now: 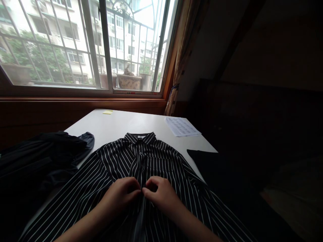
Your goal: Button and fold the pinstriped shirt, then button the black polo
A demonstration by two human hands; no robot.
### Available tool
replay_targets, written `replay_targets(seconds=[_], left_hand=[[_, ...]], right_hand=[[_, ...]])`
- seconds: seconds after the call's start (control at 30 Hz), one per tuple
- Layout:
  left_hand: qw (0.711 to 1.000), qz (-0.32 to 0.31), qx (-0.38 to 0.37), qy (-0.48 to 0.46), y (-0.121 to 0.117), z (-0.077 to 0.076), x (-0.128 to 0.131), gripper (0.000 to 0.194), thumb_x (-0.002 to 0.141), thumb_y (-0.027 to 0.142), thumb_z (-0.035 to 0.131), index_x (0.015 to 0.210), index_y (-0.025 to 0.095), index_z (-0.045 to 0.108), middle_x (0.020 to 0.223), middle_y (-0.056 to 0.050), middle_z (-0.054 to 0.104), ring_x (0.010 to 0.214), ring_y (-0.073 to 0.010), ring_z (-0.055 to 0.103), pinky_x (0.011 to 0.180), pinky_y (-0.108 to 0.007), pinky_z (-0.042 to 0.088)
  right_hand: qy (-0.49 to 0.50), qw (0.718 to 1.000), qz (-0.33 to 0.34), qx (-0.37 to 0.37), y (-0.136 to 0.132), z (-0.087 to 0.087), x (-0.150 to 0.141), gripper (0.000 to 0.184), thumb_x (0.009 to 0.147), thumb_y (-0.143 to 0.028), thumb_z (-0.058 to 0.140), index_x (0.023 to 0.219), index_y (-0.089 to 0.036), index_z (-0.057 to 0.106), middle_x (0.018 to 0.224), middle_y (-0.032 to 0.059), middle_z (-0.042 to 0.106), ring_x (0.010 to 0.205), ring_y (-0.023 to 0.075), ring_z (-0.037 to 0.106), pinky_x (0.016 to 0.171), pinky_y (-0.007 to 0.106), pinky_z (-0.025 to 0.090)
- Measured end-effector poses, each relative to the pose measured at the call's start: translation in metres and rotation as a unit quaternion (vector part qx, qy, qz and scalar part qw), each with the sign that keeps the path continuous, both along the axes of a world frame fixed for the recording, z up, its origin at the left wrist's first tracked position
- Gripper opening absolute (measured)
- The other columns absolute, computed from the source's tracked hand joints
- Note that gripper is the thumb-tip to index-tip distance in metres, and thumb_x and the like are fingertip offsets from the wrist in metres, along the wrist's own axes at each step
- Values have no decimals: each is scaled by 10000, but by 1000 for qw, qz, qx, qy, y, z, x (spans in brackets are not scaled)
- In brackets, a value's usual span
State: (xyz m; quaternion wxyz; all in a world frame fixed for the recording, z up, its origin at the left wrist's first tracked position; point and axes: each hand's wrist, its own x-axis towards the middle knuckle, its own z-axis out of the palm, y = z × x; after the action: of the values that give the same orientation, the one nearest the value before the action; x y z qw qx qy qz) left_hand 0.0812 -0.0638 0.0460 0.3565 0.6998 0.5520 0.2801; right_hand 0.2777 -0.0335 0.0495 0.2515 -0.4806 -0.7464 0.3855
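A black shirt with white stripes [161,164] lies front up on the white table [131,122], its collar toward the window and its sleeves spread to both sides. One button near the collar shows fastened or lying on the placket. My left hand [123,191] pinches the front placket at mid-chest, thumb and fingertips together. Just beside it my right hand [161,193] pinches the other side of the placket, with its fingertips almost meeting the left ones. The bit of fabric or button between the fingertips is hidden.
Dark clothes [47,151] are heaped at the left. Printed sheets [183,126] lie at the table's far right, and a yellow sticky note [107,112] at the far left. Dark cloth [214,168] hangs over the right edge. A barred window [111,47] stands behind.
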Motion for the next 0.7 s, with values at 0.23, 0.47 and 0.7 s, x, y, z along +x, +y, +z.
replay_targets(seconds=[0.23, 0.47, 0.7], left_hand=[[1000, 4, -9, -16, 0, 2, -1, 164, 841, 313, 610, 860, 185, 711, 856, -24, 735, 798, -183, 661, 709, -255, 476], [999, 8, -3, -38, -1, 5, -3, 184, 847, 332, 616, 860, 179, 717, 859, -30, 738, 806, -189, 669, 724, -262, 484], [1000, 10, 9, -20, -3, 5, -3, 186, 854, 342, 614, 855, 185, 714, 860, -29, 736, 799, -185, 665, 714, -254, 480]], right_hand=[[94, 993, 14, -63, 5, 2, 10, 155, 835, -303, 651, 868, -191, 753, 862, 22, 722, 854, 197, 666, 782, 303, 499], [125, 986, 42, -107, 7, 6, 21, 213, 831, -361, 678, 928, -191, 762, 884, 27, 726, 876, 214, 667, 804, 331, 508], [132, 983, 66, -111, 5, 11, 25, 231, 862, -380, 668, 975, -202, 763, 947, 33, 727, 921, 214, 665, 839, 336, 500]])
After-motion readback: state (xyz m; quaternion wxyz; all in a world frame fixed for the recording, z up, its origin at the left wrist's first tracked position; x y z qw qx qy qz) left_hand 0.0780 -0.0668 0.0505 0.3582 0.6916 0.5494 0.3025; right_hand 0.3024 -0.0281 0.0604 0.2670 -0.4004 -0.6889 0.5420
